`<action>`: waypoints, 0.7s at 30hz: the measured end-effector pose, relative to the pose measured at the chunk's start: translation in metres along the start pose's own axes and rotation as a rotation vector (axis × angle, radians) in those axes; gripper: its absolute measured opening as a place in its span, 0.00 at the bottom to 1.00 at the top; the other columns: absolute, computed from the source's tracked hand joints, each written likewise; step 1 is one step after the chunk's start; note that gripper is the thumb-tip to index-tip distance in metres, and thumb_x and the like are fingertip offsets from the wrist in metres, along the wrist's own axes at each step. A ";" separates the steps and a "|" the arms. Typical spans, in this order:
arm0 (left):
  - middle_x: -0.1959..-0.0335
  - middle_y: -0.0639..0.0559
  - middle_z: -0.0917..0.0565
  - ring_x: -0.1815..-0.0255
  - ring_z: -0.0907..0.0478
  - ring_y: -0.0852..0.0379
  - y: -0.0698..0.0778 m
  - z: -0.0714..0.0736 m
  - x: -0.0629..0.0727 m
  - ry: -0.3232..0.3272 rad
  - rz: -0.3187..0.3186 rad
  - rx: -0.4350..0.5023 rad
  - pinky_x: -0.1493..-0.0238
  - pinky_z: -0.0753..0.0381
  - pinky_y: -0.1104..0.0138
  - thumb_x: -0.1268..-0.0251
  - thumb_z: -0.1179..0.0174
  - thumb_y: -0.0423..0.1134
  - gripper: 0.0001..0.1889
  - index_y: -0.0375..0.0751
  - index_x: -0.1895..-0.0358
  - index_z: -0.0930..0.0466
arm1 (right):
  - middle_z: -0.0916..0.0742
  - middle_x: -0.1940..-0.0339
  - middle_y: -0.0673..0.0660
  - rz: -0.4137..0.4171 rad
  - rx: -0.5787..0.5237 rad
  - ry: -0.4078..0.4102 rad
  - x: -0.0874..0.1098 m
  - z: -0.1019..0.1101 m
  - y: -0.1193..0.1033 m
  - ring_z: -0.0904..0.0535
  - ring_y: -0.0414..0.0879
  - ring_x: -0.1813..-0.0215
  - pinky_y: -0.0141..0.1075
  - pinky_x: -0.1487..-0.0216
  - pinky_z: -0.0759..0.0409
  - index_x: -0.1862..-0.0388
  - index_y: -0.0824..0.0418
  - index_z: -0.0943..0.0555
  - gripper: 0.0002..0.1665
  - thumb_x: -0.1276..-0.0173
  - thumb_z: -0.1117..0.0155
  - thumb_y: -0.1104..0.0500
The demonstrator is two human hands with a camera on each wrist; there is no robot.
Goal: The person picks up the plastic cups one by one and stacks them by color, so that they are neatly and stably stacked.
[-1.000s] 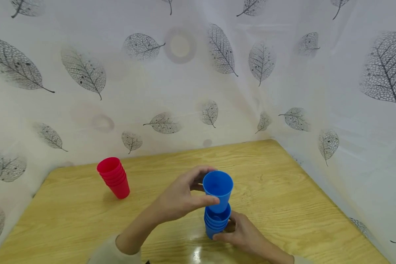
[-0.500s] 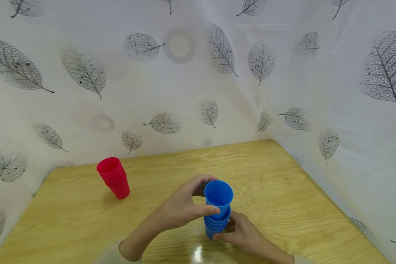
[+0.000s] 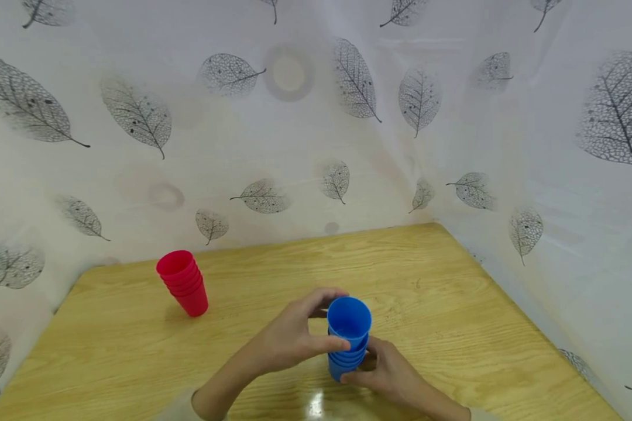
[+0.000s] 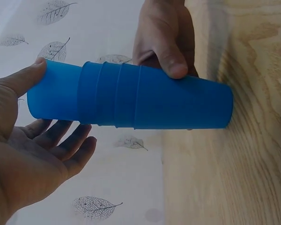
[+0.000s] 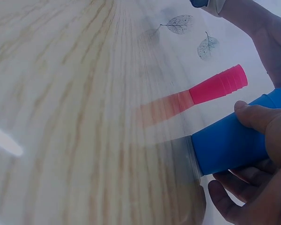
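A stack of nested blue cups (image 4: 182, 103) stands upright on the wooden table, its base resting on the wood in the right wrist view. My right hand (image 3: 392, 374) grips the lowest cup of it from the right side. The top blue cup (image 3: 350, 318) sits partly inside the stack, its upper part sticking out above the other rims. My left hand (image 3: 300, 333) holds this top cup near its rim, thumb on the near side and fingers behind. In the left wrist view the left hand's thumb (image 4: 30, 75) presses the cup's wall, with the other fingers beneath it.
A stack of nested red cups (image 3: 192, 298) stands at the table's back left. The wooden table (image 3: 105, 351) meets a leaf-patterned white sheet (image 3: 284, 134) at the back and along its right edge.
My left hand has come down with the top blue cup, which now sits deeper in the blue stack. The right hand stays on the lowest cup, and the red stack has not moved.
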State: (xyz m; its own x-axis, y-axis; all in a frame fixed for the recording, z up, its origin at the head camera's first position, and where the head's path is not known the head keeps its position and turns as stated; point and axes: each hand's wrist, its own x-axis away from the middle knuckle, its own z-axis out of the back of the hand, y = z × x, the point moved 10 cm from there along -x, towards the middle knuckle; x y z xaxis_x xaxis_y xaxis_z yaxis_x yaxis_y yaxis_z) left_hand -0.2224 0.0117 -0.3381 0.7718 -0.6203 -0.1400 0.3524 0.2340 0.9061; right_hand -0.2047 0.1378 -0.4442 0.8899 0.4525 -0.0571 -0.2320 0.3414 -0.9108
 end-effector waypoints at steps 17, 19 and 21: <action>0.29 0.48 0.24 0.30 0.27 0.49 -0.008 -0.005 0.001 -0.042 -0.022 0.029 0.29 0.27 0.49 0.35 0.26 0.41 0.37 0.37 0.26 0.33 | 0.12 0.47 0.63 0.047 0.007 0.028 0.001 0.003 -0.003 0.13 0.46 0.49 0.36 0.49 0.14 0.38 0.69 0.22 0.31 0.37 0.21 0.59; 0.30 0.48 0.24 0.30 0.27 0.49 -0.009 -0.004 0.002 -0.034 -0.029 0.033 0.29 0.27 0.48 0.34 0.27 0.40 0.35 0.38 0.26 0.32 | 0.12 0.47 0.63 0.035 0.008 0.029 0.001 0.003 -0.002 0.13 0.45 0.49 0.37 0.49 0.14 0.38 0.68 0.22 0.31 0.37 0.21 0.59; 0.31 0.49 0.23 0.30 0.26 0.49 -0.011 -0.002 0.003 -0.017 -0.028 0.030 0.30 0.26 0.49 0.32 0.29 0.41 0.33 0.39 0.27 0.31 | 0.12 0.47 0.62 0.020 0.003 0.027 0.001 0.003 -0.001 0.13 0.45 0.49 0.36 0.48 0.14 0.38 0.68 0.22 0.32 0.37 0.21 0.59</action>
State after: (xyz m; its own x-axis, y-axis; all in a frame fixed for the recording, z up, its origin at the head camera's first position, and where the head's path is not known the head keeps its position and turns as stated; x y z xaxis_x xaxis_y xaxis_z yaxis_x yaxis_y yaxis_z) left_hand -0.2231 0.0087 -0.3495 0.7526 -0.6389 -0.1594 0.3577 0.1934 0.9136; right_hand -0.2045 0.1406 -0.4420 0.8952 0.4371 -0.0866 -0.2513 0.3348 -0.9082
